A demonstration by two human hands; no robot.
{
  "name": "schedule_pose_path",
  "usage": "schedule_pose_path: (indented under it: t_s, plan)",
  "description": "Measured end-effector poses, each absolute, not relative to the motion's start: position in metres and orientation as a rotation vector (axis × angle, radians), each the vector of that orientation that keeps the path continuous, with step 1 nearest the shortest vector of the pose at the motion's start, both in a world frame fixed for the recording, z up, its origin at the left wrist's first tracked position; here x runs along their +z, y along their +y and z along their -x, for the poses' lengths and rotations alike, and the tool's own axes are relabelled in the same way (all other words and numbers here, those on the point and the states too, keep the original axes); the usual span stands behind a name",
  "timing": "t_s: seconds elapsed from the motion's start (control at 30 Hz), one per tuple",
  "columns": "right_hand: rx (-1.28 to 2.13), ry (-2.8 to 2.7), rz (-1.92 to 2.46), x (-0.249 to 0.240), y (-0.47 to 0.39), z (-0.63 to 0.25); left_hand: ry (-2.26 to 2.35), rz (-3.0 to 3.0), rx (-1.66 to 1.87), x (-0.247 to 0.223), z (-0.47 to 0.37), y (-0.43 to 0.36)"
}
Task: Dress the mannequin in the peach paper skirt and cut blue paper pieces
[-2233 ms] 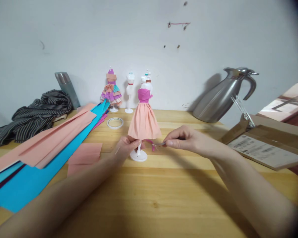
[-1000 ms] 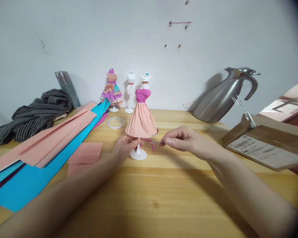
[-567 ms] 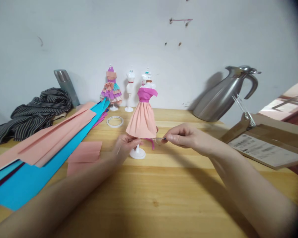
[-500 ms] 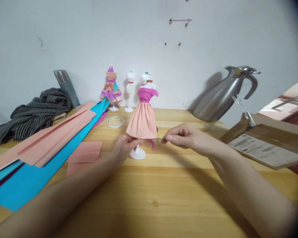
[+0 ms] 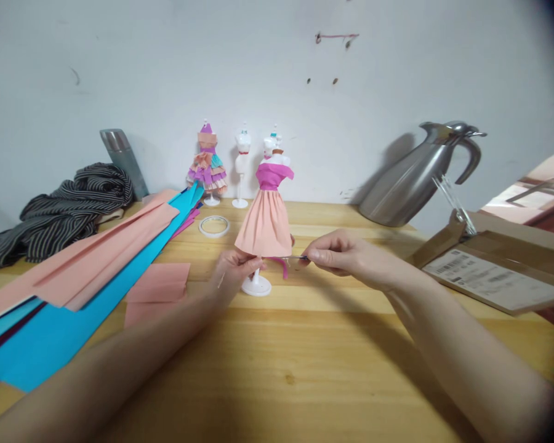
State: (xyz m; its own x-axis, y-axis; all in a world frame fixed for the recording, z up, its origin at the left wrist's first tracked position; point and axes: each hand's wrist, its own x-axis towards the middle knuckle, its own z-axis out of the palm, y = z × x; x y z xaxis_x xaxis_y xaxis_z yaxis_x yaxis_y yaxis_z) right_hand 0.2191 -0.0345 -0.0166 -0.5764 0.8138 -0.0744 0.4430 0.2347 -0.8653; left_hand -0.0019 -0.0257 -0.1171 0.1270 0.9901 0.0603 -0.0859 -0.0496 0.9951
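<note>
A small white dress form wears a pleated peach paper skirt [image 5: 265,227] and a magenta paper top [image 5: 272,176]. It stands upright on a round white base [image 5: 257,287]. My left hand [image 5: 233,271] is closed in a pinch at the skirt's lower left hem, beside the stand's post. Between the thumb and fingers of my right hand [image 5: 337,252] is a thin metallic tool [image 5: 299,257]; its kind is unclear. The tool points left and its tip is at the hem. A curved magenta strip [image 5: 284,268] hangs just below the hem.
Behind stand a ruffled-dress form [image 5: 207,163] and a bare white form [image 5: 242,163]. A tape roll [image 5: 213,234] lies nearby. Peach and blue paper sheets [image 5: 106,246] cover the left side. A steel jug [image 5: 406,178] and a cardboard box [image 5: 512,252] are at right.
The tool in my right hand has shifted up very slightly against the hem. Otherwise both hands and the dress form stay nearly where they were.
</note>
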Motion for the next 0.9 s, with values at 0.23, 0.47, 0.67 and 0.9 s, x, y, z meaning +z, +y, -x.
schedule_pose_path:
  t_s: [0.23, 0.47, 0.67, 0.9]
  plan:
    - [1.322, -2.093, 1.139, -0.0193, -0.0344, -0.2175, 1.014, -1.279, 1.179, -0.1212, 0.0022, -0.0249]
    - [1.306, -2.101, 1.160, -0.0179, -0.0354, -0.2162, 1.009, -1.264, 1.167, -0.1170, 0.0020, -0.0258]
    - [1.301, -2.092, 1.170, -0.0175, -0.0347, -0.2160, 1.027, -1.245, 1.161, -0.1179, 0.0017, -0.0248]
    - [1.262, -2.103, 1.168, -0.0174, -0.0369, -0.2131, 1.031, -1.259, 1.156, -0.1188, 0.0011, -0.0256]
